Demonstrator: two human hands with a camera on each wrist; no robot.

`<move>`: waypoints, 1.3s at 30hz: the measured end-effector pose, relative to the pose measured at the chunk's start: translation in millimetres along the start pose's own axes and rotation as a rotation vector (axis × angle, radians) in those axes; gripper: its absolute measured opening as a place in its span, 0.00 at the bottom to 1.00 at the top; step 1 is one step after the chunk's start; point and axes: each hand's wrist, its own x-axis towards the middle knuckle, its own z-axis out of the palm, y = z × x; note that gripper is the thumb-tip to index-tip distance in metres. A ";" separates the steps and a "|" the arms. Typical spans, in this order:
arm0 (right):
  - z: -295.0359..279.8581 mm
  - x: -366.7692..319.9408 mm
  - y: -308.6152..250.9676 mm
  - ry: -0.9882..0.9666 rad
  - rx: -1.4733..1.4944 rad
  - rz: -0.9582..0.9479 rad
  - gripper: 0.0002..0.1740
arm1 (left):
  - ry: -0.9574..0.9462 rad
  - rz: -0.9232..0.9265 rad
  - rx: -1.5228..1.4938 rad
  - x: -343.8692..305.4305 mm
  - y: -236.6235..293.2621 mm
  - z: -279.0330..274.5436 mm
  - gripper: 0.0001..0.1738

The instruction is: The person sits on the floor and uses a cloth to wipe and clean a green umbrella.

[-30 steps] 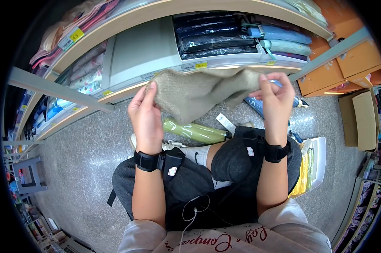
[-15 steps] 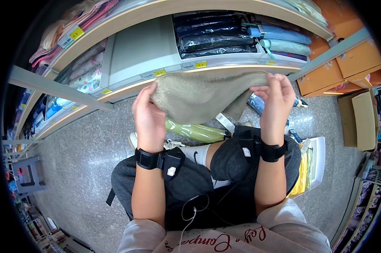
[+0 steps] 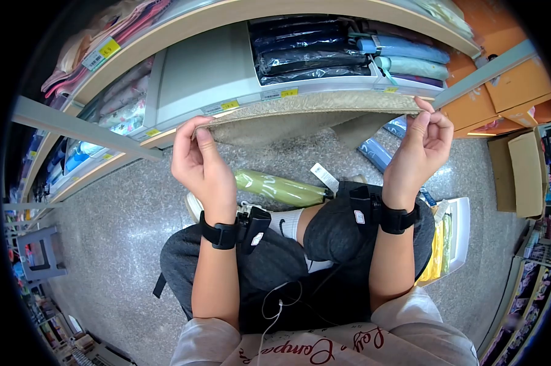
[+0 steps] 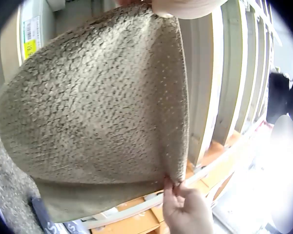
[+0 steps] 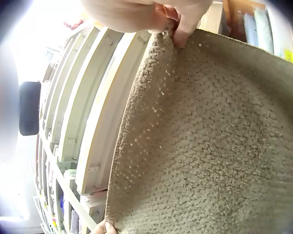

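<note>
A grey-brown textured cloth [image 3: 263, 128] is stretched between both hands, its top edge nearly straight and folded over. My left hand [image 3: 202, 161] pinches one upper corner between thumb and fingers. At the other end my right hand [image 3: 419, 149] pinches the opposite corner, other fingers curled. The left wrist view shows the cloth's bumpy, speckled face [image 4: 93, 102] hanging from that edge. Below the cloth, a green wrapped package [image 3: 281, 187] lies on the floor by the person's feet. Partly behind the cloth and right hand is a blue package [image 3: 374, 154].
A shelf with a bare grey section [image 3: 208, 67] and dark wrapped packages [image 3: 312, 58] stands ahead. Orange boxes [image 3: 471, 110] are at the right. A white tray [image 3: 461, 238] with yellow packages sits beside the right knee. A grey stool [image 3: 43, 253] stands at far left.
Both hands have moved apart, drawing the cloth's sagging top edge taut. The cloth has risen and tilted, so less of its face shows in the head view.
</note>
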 end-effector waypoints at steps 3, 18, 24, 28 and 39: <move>1.4 1.4 -0.6 0.028 -0.001 -0.096 0.04 | 0.047 0.010 0.001 -1.9 3.6 4.2 0.07; -1.9 3.6 -1.9 -0.082 -0.032 -0.041 0.05 | -1.146 -0.432 -0.861 7.1 15.0 -13.7 0.13; 12.7 -16.6 -0.6 -0.716 0.431 0.434 0.04 | -1.059 -0.368 -0.580 -9.6 20.7 10.9 0.08; 22.6 -29.9 1.4 -0.832 0.407 0.446 0.06 | -0.882 -0.304 -0.476 -12.4 13.8 14.1 0.04; 25.9 -36.2 -2.9 -1.001 0.496 0.618 0.08 | -0.729 -0.255 -0.577 -14.1 8.7 16.0 0.09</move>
